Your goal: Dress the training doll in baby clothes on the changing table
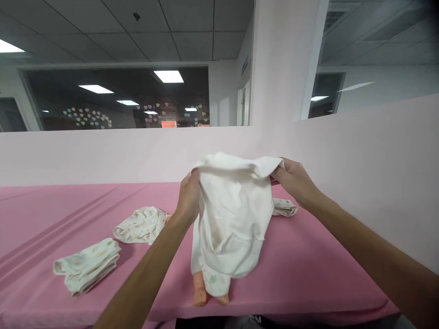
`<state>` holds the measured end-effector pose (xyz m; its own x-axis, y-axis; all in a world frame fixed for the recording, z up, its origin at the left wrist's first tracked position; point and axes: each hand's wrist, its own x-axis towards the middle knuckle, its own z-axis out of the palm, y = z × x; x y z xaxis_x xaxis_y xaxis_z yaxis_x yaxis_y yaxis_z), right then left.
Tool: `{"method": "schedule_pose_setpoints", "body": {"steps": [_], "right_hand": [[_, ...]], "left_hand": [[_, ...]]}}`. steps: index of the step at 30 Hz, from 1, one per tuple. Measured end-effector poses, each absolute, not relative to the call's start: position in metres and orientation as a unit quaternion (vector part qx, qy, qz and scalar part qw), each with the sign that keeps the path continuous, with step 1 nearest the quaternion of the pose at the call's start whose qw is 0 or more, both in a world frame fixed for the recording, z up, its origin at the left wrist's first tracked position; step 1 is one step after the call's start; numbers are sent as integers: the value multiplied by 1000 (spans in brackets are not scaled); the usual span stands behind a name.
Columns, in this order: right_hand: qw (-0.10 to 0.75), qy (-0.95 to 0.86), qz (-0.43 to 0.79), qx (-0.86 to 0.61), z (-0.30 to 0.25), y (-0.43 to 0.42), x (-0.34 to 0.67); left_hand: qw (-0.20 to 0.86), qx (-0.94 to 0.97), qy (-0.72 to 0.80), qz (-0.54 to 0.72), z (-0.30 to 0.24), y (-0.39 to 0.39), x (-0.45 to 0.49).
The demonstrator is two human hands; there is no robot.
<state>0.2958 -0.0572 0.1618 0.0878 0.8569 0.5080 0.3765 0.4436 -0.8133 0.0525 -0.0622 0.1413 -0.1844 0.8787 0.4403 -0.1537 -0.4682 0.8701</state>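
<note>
Both hands stretch a white baby garment [236, 205] between them by its upper edge, over the pink-covered table. My left hand [188, 196] is closed on the left side of that edge. On the opposite corner, my right hand [294, 180] pinches the cloth with thumb and fingers. Below the garment's hem, the small feet of a doll [200, 294] stick out toward the table's near edge. The rest of the doll is hidden behind the cloth. A small green print marks the white flap [215, 281] lying between its legs.
Left of my arm lie a folded printed cloth [87, 265] and a crumpled printed garment [140, 225]. Another folded cloth [284, 208] sits under my right hand. A pink sheet [325, 269] covers the table, which meets a white wall [120, 155] with windows at the back.
</note>
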Motion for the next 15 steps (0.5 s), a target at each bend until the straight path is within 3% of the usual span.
{"method": "schedule_pose_setpoints", "body": {"steps": [3, 6, 12, 15], "right_hand": [[508, -623, 124, -582, 145, -49, 308], [478, -687, 106, -537, 138, -57, 299], [384, -824, 185, -372, 152, -96, 246], [370, -813, 240, -379, 154, -99, 238]], "left_hand": [[321, 559, 354, 678, 155, -64, 48], [269, 666, 387, 578, 162, -72, 52], [258, 803, 327, 426, 163, -94, 69], [174, 818, 372, 404, 160, -102, 64]]}}
